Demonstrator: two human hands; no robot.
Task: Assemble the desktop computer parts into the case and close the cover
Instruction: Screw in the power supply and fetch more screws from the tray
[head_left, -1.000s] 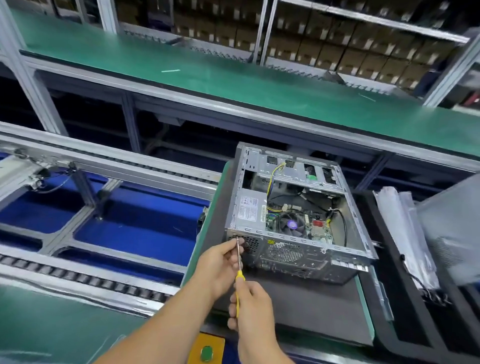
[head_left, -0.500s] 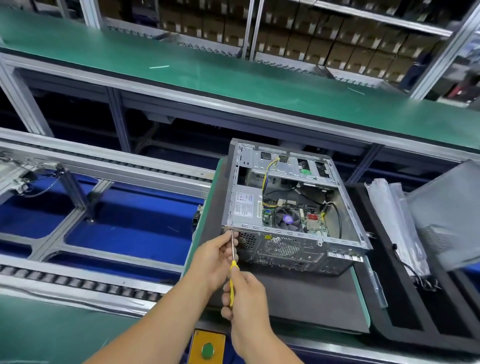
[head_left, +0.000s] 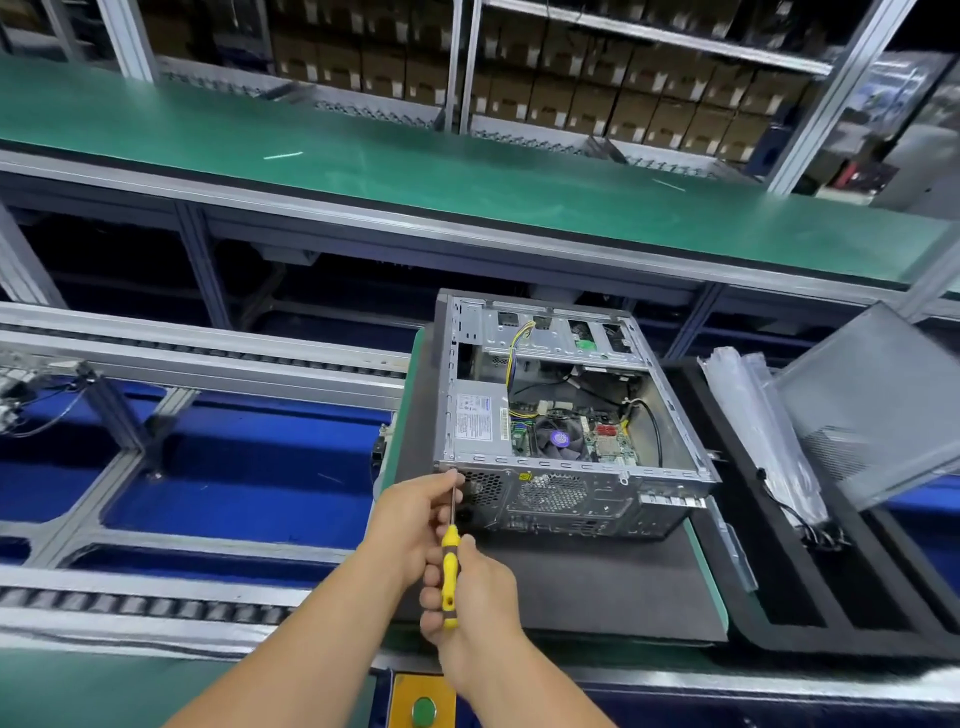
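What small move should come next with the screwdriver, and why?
Probably turn the screwdriver: the right hand grips its yellow handle, the left hand steadies the shaft, and the tip sits at the near left corner of the open computer case.

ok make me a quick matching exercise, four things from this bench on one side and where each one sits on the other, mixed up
Things:
1. screwdriver
2. fan
3. side panel
4. green button

Places:
A. leaning in the black tray right of the case
B. on the yellow plate at the near bench edge
C. inside the open case
D. handle in the right hand, shaft steadied by the left hand at the case's near left corner

Pairs: 1-D, 2-C, 3-A, 4-B
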